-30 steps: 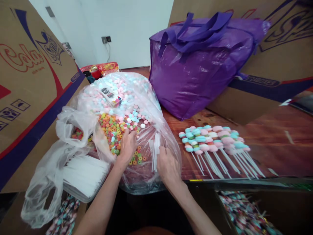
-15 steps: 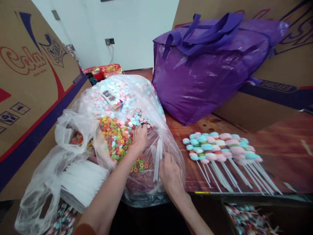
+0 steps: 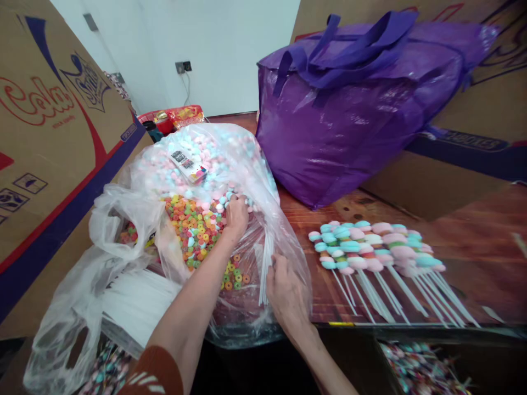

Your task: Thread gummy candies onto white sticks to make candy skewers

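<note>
My left hand (image 3: 237,215) reaches into a loose cluster of pink and blue marshmallows (image 3: 220,199), fingers bent and pinched together among them. Beside its wrist lies a spread of colourful ring-shaped candies (image 3: 193,225). My right hand (image 3: 287,288) rests on the clear plastic, its fingers curled against the right side of a few thin white sticks (image 3: 264,274); whether it grips one is hidden. A large clear bag (image 3: 263,159) full of marshmallows lies behind, with a small labelled pack (image 3: 188,165) on top. To the right, several finished marshmallow-and-candy skewers (image 3: 370,247) lie in a row.
A purple zipped bag (image 3: 341,131) stands behind the skewers. Cardboard boxes (image 3: 49,153) rise on both sides. Thin plastic bags (image 3: 123,214) and a stack of white sticks (image 3: 138,302) lie at left. Below the table edge, a box holds wrapped sweets (image 3: 420,365).
My left hand has moved slightly away from me, deeper into the marshmallows. My right hand stays by the white sticks with little change. The view has shifted a little.
</note>
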`<state>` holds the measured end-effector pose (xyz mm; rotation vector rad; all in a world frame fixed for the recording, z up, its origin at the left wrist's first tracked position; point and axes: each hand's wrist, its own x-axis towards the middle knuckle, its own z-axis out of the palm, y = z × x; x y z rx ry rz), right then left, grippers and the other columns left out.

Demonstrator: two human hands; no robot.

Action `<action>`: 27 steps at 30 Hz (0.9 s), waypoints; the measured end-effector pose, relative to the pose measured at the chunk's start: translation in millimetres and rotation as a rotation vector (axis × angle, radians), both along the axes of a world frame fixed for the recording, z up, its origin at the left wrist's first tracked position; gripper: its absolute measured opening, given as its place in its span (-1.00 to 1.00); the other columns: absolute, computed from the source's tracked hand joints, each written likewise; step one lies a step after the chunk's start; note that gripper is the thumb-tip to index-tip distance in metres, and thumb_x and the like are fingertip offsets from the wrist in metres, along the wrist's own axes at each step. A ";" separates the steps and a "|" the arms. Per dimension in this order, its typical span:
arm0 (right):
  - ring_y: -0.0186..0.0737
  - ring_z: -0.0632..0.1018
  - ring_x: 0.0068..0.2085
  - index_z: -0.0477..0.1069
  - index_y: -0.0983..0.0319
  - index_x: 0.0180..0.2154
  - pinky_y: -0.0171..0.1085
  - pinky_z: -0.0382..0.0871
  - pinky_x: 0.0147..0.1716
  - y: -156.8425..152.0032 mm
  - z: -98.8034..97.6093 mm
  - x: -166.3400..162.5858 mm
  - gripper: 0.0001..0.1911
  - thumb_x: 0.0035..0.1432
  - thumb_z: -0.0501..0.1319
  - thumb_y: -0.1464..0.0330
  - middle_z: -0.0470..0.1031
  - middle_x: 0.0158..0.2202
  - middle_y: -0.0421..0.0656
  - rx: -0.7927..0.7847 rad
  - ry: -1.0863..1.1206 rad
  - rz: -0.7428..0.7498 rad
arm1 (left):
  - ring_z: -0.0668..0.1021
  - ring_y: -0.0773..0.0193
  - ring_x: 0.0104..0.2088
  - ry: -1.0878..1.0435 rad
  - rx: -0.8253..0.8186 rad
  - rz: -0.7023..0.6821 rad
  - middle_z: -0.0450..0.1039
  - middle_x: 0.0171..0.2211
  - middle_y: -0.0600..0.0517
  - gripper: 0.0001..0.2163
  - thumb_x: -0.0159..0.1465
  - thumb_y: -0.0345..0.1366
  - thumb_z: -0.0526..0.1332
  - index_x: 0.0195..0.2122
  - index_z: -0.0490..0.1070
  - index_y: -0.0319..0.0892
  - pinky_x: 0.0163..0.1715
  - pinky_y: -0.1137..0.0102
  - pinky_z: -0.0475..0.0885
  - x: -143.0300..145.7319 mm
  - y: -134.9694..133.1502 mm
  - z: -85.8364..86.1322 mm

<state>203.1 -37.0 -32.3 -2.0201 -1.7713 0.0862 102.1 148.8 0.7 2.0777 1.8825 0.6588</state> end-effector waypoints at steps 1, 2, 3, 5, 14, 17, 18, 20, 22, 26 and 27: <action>-0.13 0.62 -0.35 0.41 0.32 -0.04 -0.29 0.33 -0.43 -0.3 -0.5 0.3 -0.73 0.27 0.05 0.47 0.62 -0.28 0.02 0.005 0.028 -0.001 | 0.54 0.11 -0.17 -0.018 0.008 0.019 0.45 -0.08 -0.21 -0.72 0.28 -0.50 0.04 -0.12 0.52 -0.24 -0.19 0.33 0.35 0.8 -2.0 0.5; -0.12 0.62 -0.34 0.41 0.32 -0.04 -0.28 0.35 -0.41 -0.7 -1.0 0.6 -0.72 0.27 0.04 0.46 0.62 -0.28 0.01 0.016 0.062 -0.003 | 0.53 0.12 -0.16 -0.045 0.022 0.034 0.44 -0.07 -0.20 -0.73 0.28 -0.50 0.06 -0.13 0.52 -0.23 -0.18 0.33 0.35 1.2 -4.7 1.4; -0.11 0.62 -0.33 0.42 0.32 -0.04 -0.27 0.36 -0.38 -1.1 -1.4 1.1 -0.71 0.27 0.02 0.44 0.62 -0.28 0.01 0.033 0.103 -0.005 | 0.53 0.13 -0.16 -0.079 0.039 0.047 0.43 -0.07 -0.19 -0.76 0.27 -0.49 0.08 -0.15 0.52 -0.23 -0.17 0.34 0.36 1.0 -8.2 2.7; -0.09 0.62 -0.30 0.42 0.30 -0.05 -0.24 0.39 -0.34 -1.9 -1.7 2.2 -0.69 0.28 0.00 0.41 0.62 -0.26 0.01 0.079 0.199 -0.011 | 0.53 0.15 -0.20 -0.164 0.063 0.068 0.46 -0.16 -0.14 -0.83 0.24 -0.47 0.15 -0.20 0.50 -0.23 -0.17 0.34 0.36 -1.1 -17.8 5.8; -0.07 0.57 -0.26 0.45 0.28 -0.08 -0.15 0.44 -0.23 -0.6 2.0 12.3 -0.64 0.25 0.01 0.27 0.60 -0.24 -0.02 0.099 0.654 -0.021 | 0.48 0.37 -0.47 -0.990 -0.256 -0.098 0.51 -0.34 0.05 -0.64 0.11 -0.30 0.33 -0.05 0.46 -0.20 -0.45 0.47 0.36 -30.4 -97.6 1.4; -0.12 0.56 -0.29 0.48 0.27 -0.11 -0.21 0.44 -0.27 -3.2 8.1 15.1 -0.65 0.28 0.03 0.23 0.59 -0.26 -0.06 0.083 0.751 0.074 | 0.48 0.39 -0.49 -1.146 -0.388 -0.078 0.52 -0.40 0.05 -0.61 0.05 -0.24 0.41 -0.10 0.51 -0.25 -0.48 0.49 0.35 -41.2 -119.8 -2.3; -0.15 0.55 -0.32 0.48 0.27 -0.12 -0.24 0.43 -0.31 -5.1 10.9 14.9 -0.65 0.29 0.04 0.22 0.59 -0.28 -0.07 0.077 0.780 0.108 | 0.49 0.39 -0.48 -1.178 -0.396 -0.073 0.52 -0.41 0.05 -0.62 0.02 -0.23 0.43 -0.14 0.52 -0.26 -0.48 0.50 0.35 -43.7 -124.8 -2.7; -0.21 0.53 -0.39 0.49 0.26 -0.12 -0.29 0.40 -0.39 -10.4 17.0 12.7 -0.67 0.30 0.06 0.21 0.56 -0.35 -0.12 0.067 0.811 0.164 | 0.49 0.40 -0.47 -1.227 -0.379 -0.057 0.53 -0.39 0.05 -0.62 -0.01 -0.22 0.46 -0.18 0.54 -0.25 -0.47 0.51 0.36 -46.9 -131.5 -2.6; -0.25 0.50 -0.47 0.49 0.26 -0.11 -0.33 0.35 -0.46 -17.3 22.6 9.6 -0.69 0.31 0.07 0.24 0.50 -0.46 -0.18 0.055 0.796 0.221 | 0.48 0.42 -0.48 -1.257 -0.346 -0.025 0.53 -0.40 0.07 -0.62 -0.02 -0.22 0.47 -0.19 0.54 -0.24 -0.48 0.51 0.36 -48.3 -134.7 -2.0; -0.30 0.45 -0.55 0.48 0.27 -0.13 -0.35 0.30 -0.53 -31.8 30.0 7.4 -0.73 0.32 0.07 0.28 0.41 -0.57 -0.25 0.029 0.750 0.304 | 0.47 0.44 -0.52 -1.308 -0.253 0.046 0.52 -0.45 0.08 -0.67 -0.01 -0.21 0.47 -0.24 0.56 -0.24 -0.48 0.51 0.36 -50.0 -135.3 -3.1; -0.31 0.44 -0.56 0.47 0.27 -0.15 -0.36 0.30 -0.54 -34.7 30.9 7.9 -0.73 0.32 0.07 0.28 0.40 -0.57 -0.26 0.019 0.751 0.308 | 0.47 0.44 -0.52 -1.321 -0.230 0.066 0.53 -0.44 0.08 -0.69 -0.01 -0.20 0.47 -0.27 0.56 -0.23 -0.47 0.50 0.37 -50.8 -135.0 -4.1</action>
